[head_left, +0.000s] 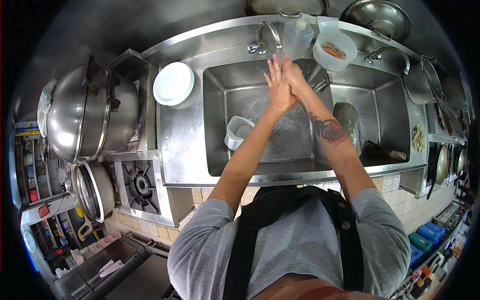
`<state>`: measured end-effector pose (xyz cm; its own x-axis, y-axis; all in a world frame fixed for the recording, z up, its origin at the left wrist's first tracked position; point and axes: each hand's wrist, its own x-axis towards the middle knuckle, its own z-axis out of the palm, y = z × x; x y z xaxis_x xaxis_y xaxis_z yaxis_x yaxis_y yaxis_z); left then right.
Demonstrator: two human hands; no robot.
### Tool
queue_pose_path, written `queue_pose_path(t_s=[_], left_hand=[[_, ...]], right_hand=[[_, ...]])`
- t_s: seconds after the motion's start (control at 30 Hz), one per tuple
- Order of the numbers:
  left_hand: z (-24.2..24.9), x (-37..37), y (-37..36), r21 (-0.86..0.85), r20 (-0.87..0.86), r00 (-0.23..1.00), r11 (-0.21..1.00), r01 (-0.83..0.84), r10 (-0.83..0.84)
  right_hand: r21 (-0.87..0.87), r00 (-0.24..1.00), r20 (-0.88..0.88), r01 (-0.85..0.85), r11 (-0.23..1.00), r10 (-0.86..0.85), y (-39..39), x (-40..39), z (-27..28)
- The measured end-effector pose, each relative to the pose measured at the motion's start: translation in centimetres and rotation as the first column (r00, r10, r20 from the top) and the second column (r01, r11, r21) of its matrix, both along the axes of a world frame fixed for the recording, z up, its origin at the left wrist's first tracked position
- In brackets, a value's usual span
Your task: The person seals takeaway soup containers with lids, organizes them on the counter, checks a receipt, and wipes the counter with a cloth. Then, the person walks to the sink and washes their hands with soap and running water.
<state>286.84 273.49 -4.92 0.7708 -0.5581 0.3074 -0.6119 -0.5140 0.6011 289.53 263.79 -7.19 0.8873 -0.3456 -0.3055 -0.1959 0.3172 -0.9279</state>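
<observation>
Over the left basin of the steel sink [292, 167], both hands are pressed together beneath the running tap [270, 32]. My left hand [276, 85] is wet, with its fingers stretched out and spread upward. Against its thumb side lies my right hand [296, 79], flat, its fingertips close to the water; part of its palm side is hidden. Neither hand shows an object in it. Below my left forearm, a white plastic container [239, 131] sits in the basin. Behind the hands stands a clear soap bottle [298, 39].
A translucent scoop [336, 44] with reddish contents sits behind the basin divider. In the right basin lie a large dark cylindrical object [347, 122] and a brush-like tool [385, 151]. White lids or plates [173, 84] are on the left counter, near a large wok [67, 112].
</observation>
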Motion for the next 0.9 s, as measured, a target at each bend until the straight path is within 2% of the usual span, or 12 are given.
queue_pose_path(t_s=[0.1, 0.2, 0.3, 0.37, 0.4, 0.43, 0.5, 0.57, 0.63, 0.73, 0.83, 0.9], left_hand=[[-1.1, 1.0, -0.2, -0.083, -0.048, 0.999, 0.996, -0.012, 0.008], [-2.4, 1.1, 0.3, -0.102, -0.168, 0.986, 0.994, -0.039, 0.021], [-2.6, 0.6, 0.5, -0.028, -0.216, 0.976, 0.999, -0.033, 0.026], [-2.3, 0.2, -0.2, -0.078, -0.188, 0.979, 0.995, 0.067, -0.081], [-1.9, -0.1, -0.5, -0.165, -0.157, 0.971, 0.974, 0.152, -0.179], [-1.5, -0.2, -0.9, -0.246, -0.117, 0.955, 0.940, 0.238, -0.272], [1.4, 0.2, -2.2, -0.385, -0.188, 0.909, 0.880, 0.279, -0.371], [2.2, 1.0, -4.1, -0.556, -0.148, 0.921, 0.800, 0.225, -0.361], [3.7, 3.1, -6.6, -0.786, -0.414, 0.808, 0.612, -0.086, -0.418], [6.2, 5.3, -10.7, -0.862, -0.506, 0.739, 0.296, -0.412, -0.445], [6.0, 9.1, -15.0, -0.861, -0.497, 0.803, 0.070, -0.504, -0.330], [6.1, 10.8, -16.3, -0.853, -0.482, 0.807, -0.027, -0.521, -0.342]], right_hand=[[0.262, 0.984, -0.071, 0.177, 0.949, -0.164, 0.5, 0.5, 0.2], [0.285, 0.985, 0.123, 0.078, 0.955, -0.117, 0.8, -0.6, -1.1], [-0.018, 0.945, 0.328, 0.005, 1.000, 0.001, 1.2, -1.9, -4.1], [-0.025, 0.946, 0.202, 0.264, 0.964, -0.254, 0.3, -1.1, -4.2], [-0.039, 0.915, 0.143, 0.387, 0.921, -0.378, -0.3, -0.7, -3.8], [-0.333, 0.934, 0.155, 0.356, 0.873, -0.321, -1.9, -0.8, -3.2], [-0.810, 0.969, 0.118, 0.220, 0.543, -0.218, -5.7, -1.6, 1.8], [-0.772, 0.905, 0.403, 0.414, 0.482, -0.133, -8.1, -0.8, 7.4], [-0.733, 0.745, 0.665, 0.637, 0.238, 0.056, -11.4, 2.5, 11.3], [-0.830, 0.709, 0.536, 0.542, 0.131, 0.459, -14.6, 6.8, 15.3], [-1.000, 0.833, -0.017, -0.017, -0.005, 0.552, -16.6, 9.6, 15.7], [-0.978, 0.897, -0.148, -0.194, 0.070, 0.417, -15.9, 9.9, 16.4]])
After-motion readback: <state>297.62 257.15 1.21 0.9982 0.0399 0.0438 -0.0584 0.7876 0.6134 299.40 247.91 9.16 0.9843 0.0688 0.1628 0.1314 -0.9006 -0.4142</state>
